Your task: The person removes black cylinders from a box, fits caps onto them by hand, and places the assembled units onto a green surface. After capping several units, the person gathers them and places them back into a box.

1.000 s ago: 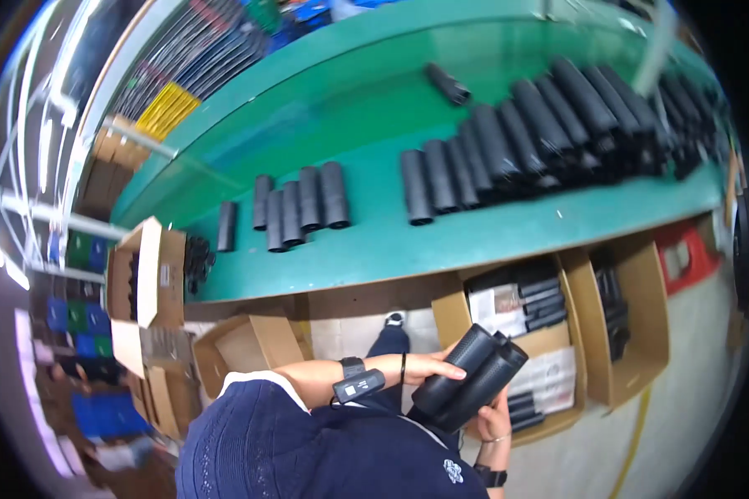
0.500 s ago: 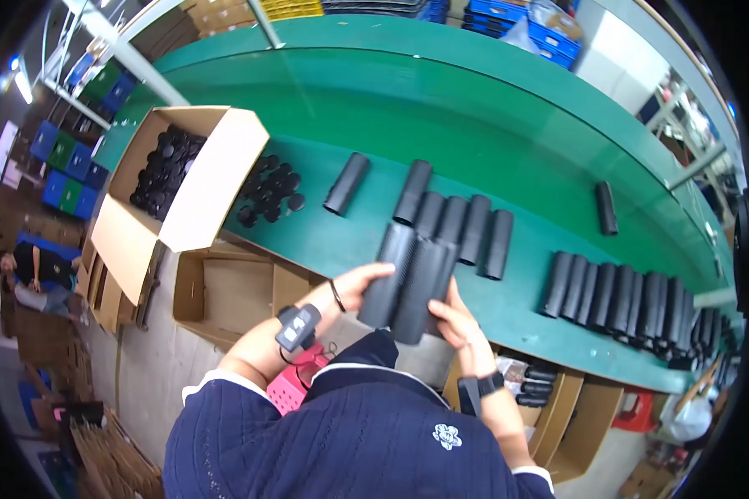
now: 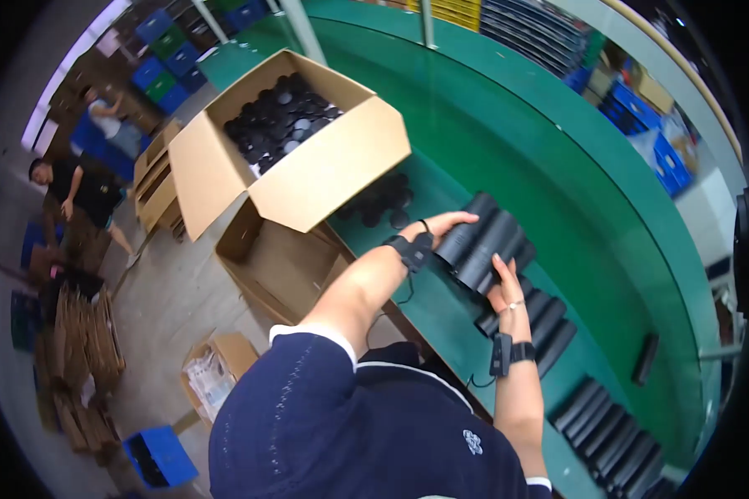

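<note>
At least two black tubes [image 3: 485,252], side by side and tilted, are held above the green bench. My left hand [image 3: 451,223] grips them from the left, its thumb and fingers at their upper left side. On the right, my right hand [image 3: 508,291] closes on the lower end, thumb laid along a tube. Behind and just below my right hand, more black tubes [image 3: 549,324] lie in a row on the bench, partly hidden by the hand and the held tubes. Loose black round caps [image 3: 380,202] are scattered left of my left hand.
An open carton [image 3: 341,158] full of black caps stands at the bench's left, above an open brown box [image 3: 287,262]. More tubes [image 3: 612,437] line the near right; a single tube [image 3: 646,359] lies farther right. Two people [image 3: 81,193] are at far left.
The view has swung, so the carton and bench sit farther right. My hands have carried the held tubes farther out over the bench, away from my body. Both hands keep their grip.
</note>
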Motion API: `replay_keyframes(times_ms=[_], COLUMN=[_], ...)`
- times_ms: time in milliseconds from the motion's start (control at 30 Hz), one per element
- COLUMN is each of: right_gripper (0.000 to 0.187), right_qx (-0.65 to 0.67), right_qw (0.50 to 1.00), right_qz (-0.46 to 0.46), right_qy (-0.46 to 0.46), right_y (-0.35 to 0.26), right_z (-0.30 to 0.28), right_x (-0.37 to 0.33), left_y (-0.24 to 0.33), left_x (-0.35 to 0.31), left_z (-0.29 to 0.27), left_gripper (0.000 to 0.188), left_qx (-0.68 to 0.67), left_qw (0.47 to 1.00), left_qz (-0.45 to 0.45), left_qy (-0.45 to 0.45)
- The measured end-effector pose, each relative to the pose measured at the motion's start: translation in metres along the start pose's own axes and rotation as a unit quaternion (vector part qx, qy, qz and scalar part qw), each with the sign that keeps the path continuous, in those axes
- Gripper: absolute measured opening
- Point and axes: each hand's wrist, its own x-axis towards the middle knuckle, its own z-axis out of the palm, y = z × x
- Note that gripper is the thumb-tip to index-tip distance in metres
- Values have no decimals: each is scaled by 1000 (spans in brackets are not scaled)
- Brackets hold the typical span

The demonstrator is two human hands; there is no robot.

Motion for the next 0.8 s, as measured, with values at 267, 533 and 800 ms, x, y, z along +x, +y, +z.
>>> replay_keyframes(times_ms=[267, 533, 800], right_gripper=[102, 106, 97], right_qx=[-179, -271, -269], right_qw=[967, 929, 919], right_qz=[15, -71, -122], right_qy=[182, 242, 262], right_y=[-14, -9, -11], right_z=[27, 9, 4], right_x=[8, 17, -1], left_y=[26, 32, 22], left_x=[11, 16, 33], left_z=[-9, 16, -14], left_gripper=[58, 79, 95], left_qx=[9, 187, 481], left_qw=[993, 982, 855], left_qz=[-121, -9, 119], left_qy=[5, 33, 155])
